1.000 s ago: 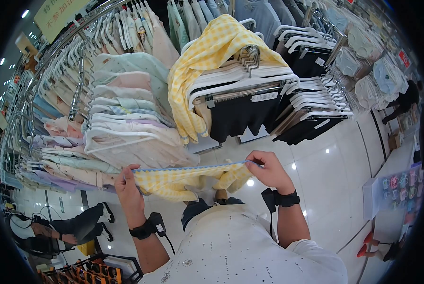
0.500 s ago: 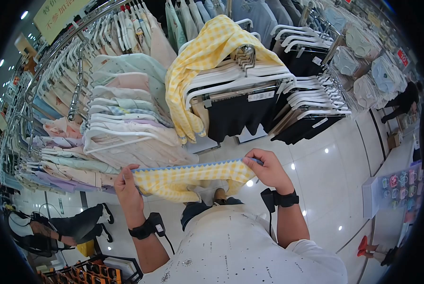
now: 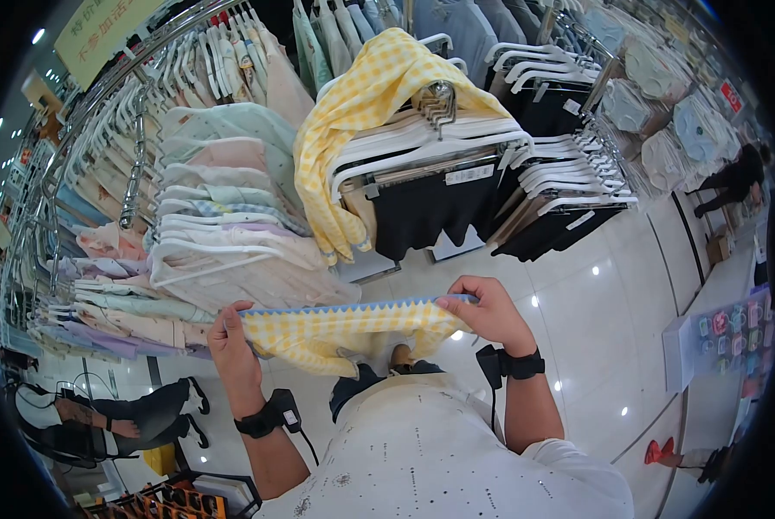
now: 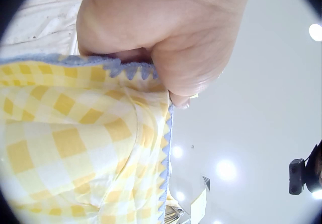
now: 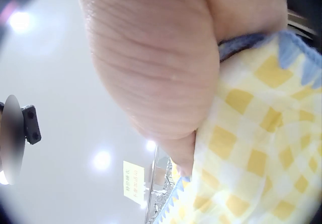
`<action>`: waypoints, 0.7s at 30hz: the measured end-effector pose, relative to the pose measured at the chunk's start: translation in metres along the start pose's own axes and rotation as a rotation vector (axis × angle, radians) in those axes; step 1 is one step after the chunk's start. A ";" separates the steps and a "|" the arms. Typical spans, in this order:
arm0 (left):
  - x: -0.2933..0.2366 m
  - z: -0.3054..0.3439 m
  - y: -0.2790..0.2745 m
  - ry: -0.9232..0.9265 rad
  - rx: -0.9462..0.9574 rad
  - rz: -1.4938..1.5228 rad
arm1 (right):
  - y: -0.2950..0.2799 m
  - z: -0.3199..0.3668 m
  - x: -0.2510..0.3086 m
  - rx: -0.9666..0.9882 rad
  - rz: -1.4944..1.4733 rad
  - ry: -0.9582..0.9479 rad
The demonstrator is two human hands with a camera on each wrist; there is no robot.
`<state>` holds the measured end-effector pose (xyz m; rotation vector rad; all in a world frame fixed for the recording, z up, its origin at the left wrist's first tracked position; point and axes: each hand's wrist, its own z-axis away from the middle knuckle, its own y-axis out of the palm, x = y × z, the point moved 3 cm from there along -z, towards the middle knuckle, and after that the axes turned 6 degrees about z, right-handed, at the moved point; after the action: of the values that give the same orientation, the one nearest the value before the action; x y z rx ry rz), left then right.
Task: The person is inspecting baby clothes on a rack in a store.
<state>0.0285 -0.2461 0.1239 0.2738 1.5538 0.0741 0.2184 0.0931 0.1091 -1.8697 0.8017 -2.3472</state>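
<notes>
Head view: the yellow-and-white checked cloth garment with pointed blue trim (image 3: pixel 318 329) is spread between two bare hands, in front of the wearer's body and above the glossy pale tiled floor (image 3: pixel 578 285). Its trimmed edge runs nearly straight across, and the softer cloth sags below. The left grip (image 3: pixel 234 350) pinches one end of that edge, thumb against fingers; the right grip (image 3: pixel 491 313) pinches the other. From the left wrist, a second stretch of trim leads away from the fingers, with loose folds beside it.

As far along as I can judge, both ends are caught and the edge is drawn out; the piece is neither folded nor on a hanger. What that leaves, I can't tell from here.

Just beyond, a matching yellow checked cloth (image 3: pixel 379 73) lies draped over white plastic hangers (image 3: pixel 422 156), beside black cloth bottoms (image 3: pixel 430 212) clipped underneath. Pale pink and mint tops (image 3: pixel 231 156) crowd the rack to the left. Nearer in, the wearer has on a white speckled shirt (image 3: pixel 413 432) and a black strapped device at each wrist. Farther out, someone in dark trousers (image 3: pixel 149 406) is off to the left, and red shoes (image 3: pixel 660 451) show at the right.
</notes>
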 end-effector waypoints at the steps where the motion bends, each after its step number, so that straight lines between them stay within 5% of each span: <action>1: -0.001 0.000 0.001 -0.004 0.007 0.000 | -0.001 0.001 0.001 -0.003 -0.001 0.002; 21: 0.005 -0.007 0.000 -0.013 0.007 -0.018 | -0.005 -0.010 0.009 0.006 0.056 0.010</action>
<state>0.0214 -0.2443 0.1189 0.2652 1.5439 0.0522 0.2087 0.0984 0.1176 -1.8101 0.8358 -2.3257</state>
